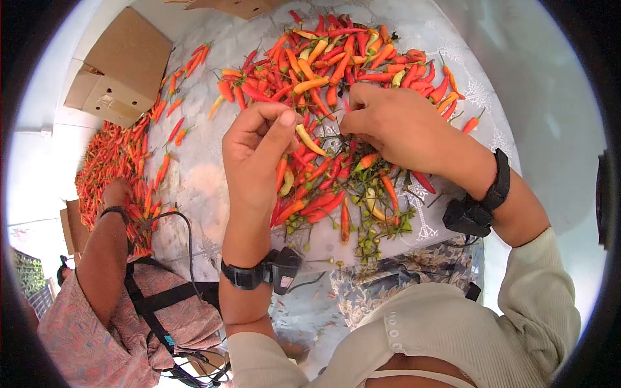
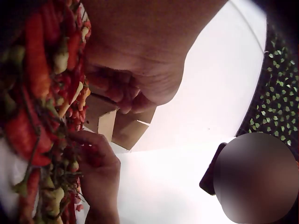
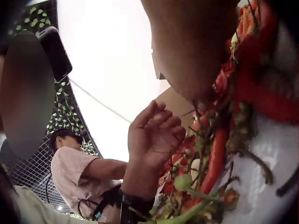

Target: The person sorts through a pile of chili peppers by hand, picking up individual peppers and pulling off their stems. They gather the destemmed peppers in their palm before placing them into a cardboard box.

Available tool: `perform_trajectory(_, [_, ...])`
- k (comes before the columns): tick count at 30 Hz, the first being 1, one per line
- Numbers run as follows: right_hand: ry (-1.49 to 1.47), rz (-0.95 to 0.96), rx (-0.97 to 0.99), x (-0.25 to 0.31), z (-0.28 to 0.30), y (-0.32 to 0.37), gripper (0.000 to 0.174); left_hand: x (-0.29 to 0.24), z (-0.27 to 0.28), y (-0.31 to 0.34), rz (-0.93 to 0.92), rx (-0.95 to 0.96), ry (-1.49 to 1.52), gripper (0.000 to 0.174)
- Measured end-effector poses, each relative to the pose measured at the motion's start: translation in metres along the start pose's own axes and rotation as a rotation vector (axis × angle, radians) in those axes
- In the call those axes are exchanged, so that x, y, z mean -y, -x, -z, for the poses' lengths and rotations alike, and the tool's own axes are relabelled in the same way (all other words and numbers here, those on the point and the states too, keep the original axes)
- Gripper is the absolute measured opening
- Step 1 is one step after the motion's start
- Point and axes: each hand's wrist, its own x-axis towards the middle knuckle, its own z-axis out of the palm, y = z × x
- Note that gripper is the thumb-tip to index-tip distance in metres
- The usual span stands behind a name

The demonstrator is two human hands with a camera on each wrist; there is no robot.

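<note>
My left hand [image 1: 253, 152] is raised over the near side of the chili pile, thumb tip against the curled index finger. A pale yellow chili [image 1: 310, 140] overlaps its fingertips in the head view; in the right wrist view nothing shows between thumb and fingers. My right hand [image 1: 404, 126] reaches down into the middle of the pile. In the left wrist view its fingers curl around a red chili [image 2: 93, 156]. Red and orange chilies [image 1: 323, 200] with green stems lie below both hands.
More red, orange and yellow chilies [image 1: 323, 61] spread across the table's far side. Loose green stems [image 1: 369, 242] collect at the near edge. At left, another person's hand [image 1: 118, 194] is in a large red chili heap [image 1: 107, 158], beside a cardboard box [image 1: 126, 58].
</note>
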Motion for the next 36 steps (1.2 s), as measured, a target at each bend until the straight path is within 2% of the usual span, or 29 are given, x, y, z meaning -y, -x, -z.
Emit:
perform_trajectory(2, [-0.118, -0.012, -0.075, -0.002, -0.001, 0.002, 0.018, 0.001, 0.001, 0.0, 0.002, 0.017, 0.018, 0.011])
perform_trajectory(5, [-0.317, 0.101, -0.36, -0.009, -0.002, -0.003, 0.015, -0.001, 0.0, 0.0, 0.03, -0.002, 0.016, 0.012])
perform_trajectory(8, [-0.934, -0.236, -0.194, 0.002, 0.007, -0.002, 0.015, 0.001, -0.002, 0.001, -0.009, 0.032, -0.059, 0.014])
perform_trajectory(11, [-1.196, -0.286, -0.042, 0.003, 0.005, -0.002, 0.021, 0.0, -0.006, 0.002, -0.002, 0.122, -0.017, 0.015])
perform_trajectory(14, [-1.302, -0.372, -0.024, 0.011, 0.005, -0.002, 0.021, 0.003, -0.012, 0.003, -0.093, 0.178, -0.058, 0.017])
perform_trajectory(17, [-1.453, -0.43, 0.146, 0.012, 0.013, 0.0, 0.023, 0.003, -0.016, 0.005, -0.14, 0.167, -0.139, 0.02])
perform_trajectory(23, [-1.458, -0.469, 0.154, 0.016, 0.011, -0.001, 0.026, 0.0, -0.014, 0.008, 0.024, 0.21, -0.013, 0.023])
perform_trajectory(29, [-1.457, -0.475, 0.147, 0.015, 0.013, 0.001, 0.023, 0.0, -0.014, 0.008, -0.042, 0.206, -0.053, 0.018])
perform_trajectory(32, [-1.278, -0.322, 0.035, 0.012, 0.002, 0.001, 0.02, -0.001, -0.011, 0.007, -0.155, 0.182, -0.092, 0.014])
perform_trajectory(36, [-1.281, -0.316, 0.037, 0.011, 0.001, 0.0, 0.019, -0.004, -0.013, 0.006, -0.098, 0.214, -0.043, 0.01])
